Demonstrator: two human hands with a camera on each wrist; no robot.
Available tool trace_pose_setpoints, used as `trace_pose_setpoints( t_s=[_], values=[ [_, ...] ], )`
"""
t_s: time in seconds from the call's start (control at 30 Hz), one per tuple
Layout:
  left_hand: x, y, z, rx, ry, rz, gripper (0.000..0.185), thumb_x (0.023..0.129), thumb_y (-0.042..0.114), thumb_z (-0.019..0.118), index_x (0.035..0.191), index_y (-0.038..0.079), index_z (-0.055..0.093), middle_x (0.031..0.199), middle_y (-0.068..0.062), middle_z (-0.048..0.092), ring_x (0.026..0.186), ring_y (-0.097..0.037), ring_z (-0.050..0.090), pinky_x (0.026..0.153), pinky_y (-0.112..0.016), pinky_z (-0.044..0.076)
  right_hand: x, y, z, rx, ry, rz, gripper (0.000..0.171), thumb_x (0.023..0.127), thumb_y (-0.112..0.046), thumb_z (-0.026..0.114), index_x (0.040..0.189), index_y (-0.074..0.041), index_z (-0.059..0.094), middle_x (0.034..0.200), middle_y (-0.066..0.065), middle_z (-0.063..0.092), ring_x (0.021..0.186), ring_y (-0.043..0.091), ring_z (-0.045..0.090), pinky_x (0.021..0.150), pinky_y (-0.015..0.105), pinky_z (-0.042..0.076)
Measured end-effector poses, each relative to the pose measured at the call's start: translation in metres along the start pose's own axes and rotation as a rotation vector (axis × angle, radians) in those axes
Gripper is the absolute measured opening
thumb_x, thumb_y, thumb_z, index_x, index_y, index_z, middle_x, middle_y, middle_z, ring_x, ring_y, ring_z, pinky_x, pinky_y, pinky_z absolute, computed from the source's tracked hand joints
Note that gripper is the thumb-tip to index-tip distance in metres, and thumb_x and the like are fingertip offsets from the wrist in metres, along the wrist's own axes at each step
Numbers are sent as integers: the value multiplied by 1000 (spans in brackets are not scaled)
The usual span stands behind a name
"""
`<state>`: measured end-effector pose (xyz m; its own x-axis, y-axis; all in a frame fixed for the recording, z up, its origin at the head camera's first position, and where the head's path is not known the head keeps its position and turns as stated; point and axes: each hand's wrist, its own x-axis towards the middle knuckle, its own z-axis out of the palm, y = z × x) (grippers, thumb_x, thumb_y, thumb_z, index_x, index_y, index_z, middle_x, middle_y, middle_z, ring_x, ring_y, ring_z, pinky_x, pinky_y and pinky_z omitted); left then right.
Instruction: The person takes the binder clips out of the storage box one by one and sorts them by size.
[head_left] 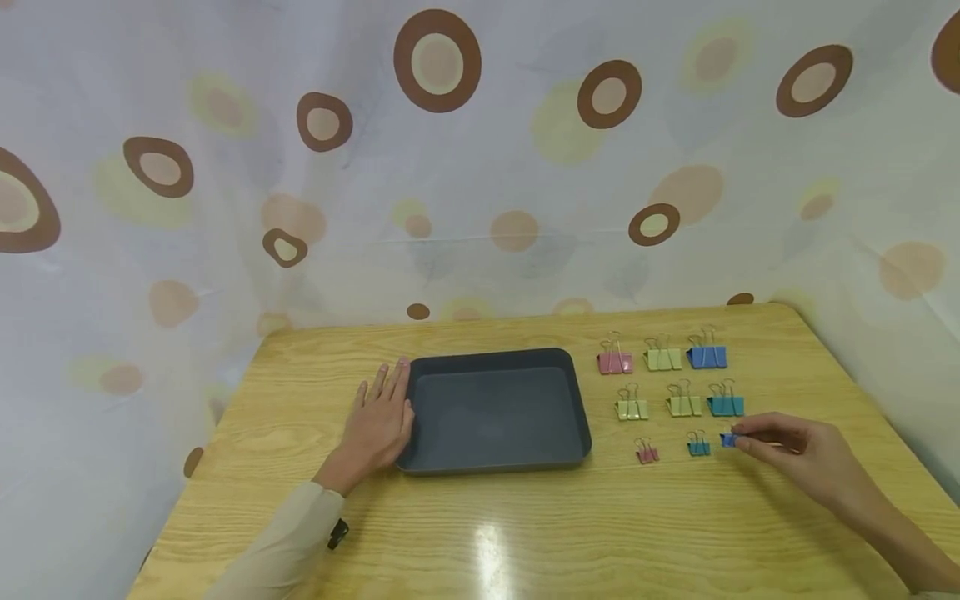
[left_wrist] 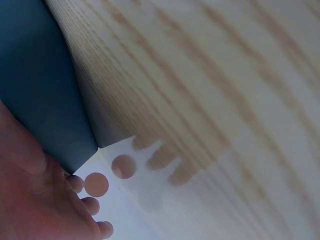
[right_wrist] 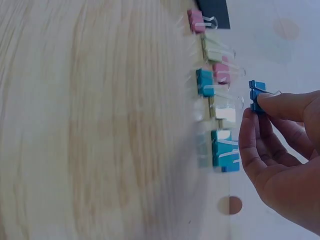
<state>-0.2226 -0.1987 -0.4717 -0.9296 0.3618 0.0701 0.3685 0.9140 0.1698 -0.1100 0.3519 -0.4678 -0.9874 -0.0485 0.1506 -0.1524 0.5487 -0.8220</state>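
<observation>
My right hand (head_left: 813, 458) pinches a small blue binder clip (head_left: 728, 439) between thumb and fingers, at the right end of the nearest row of clips. In the right wrist view the clip appears raised off the wood. Beside it stand a small teal clip (head_left: 699, 447) and a small pink clip (head_left: 647, 455). My left hand (head_left: 378, 429) lies with straight fingers along the left rim of a dark grey rectangular tray (head_left: 495, 417), which holds nothing. The left wrist view shows the palm against the tray's outer wall (left_wrist: 45, 85).
Behind the small clips stand a middle row with a teal clip (head_left: 726, 406) and two yellow ones, and a back row of pink (head_left: 615, 362), yellow (head_left: 663, 359) and large blue (head_left: 707, 357) clips. A patterned curtain (head_left: 517, 167) closes off the wooden table's (head_left: 570, 533) back and sides.
</observation>
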Motion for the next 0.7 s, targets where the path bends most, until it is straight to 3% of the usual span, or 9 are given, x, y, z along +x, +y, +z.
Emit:
trace_pose_setpoints(
  t_s=[0.33, 0.5, 0.7],
  values=[
    [2, -2, -1, -2, -3, 8, 61, 109, 20, 31, 163, -2, 13, 170, -17, 17, 155, -41, 15, 120, -64, 14, 7, 28, -12, -43, -43, 76, 20, 95, -7, 73, 109, 7, 73, 100, -19, 72, 85, -3, 69, 69, 17, 56],
    [1, -3, -1, 18, -20, 3, 61, 110, 21, 31, 163, -1, 12, 170, -15, 15, 155, -40, 14, 121, -64, 15, 8, 32, -10, -102, -62, 94, 20, 96, -13, 74, 109, 3, 75, 99, -6, 75, 82, 0, 69, 67, 22, 56],
    [2, -2, -1, 26, -19, 10, 61, 111, 22, 34, 163, -1, 13, 170, -14, 15, 155, -39, 15, 121, -63, 16, 8, 35, -9, -194, -59, 47, 12, 93, -9, 76, 103, -2, 77, 96, 5, 75, 80, -3, 65, 66, 22, 56]
  ],
)
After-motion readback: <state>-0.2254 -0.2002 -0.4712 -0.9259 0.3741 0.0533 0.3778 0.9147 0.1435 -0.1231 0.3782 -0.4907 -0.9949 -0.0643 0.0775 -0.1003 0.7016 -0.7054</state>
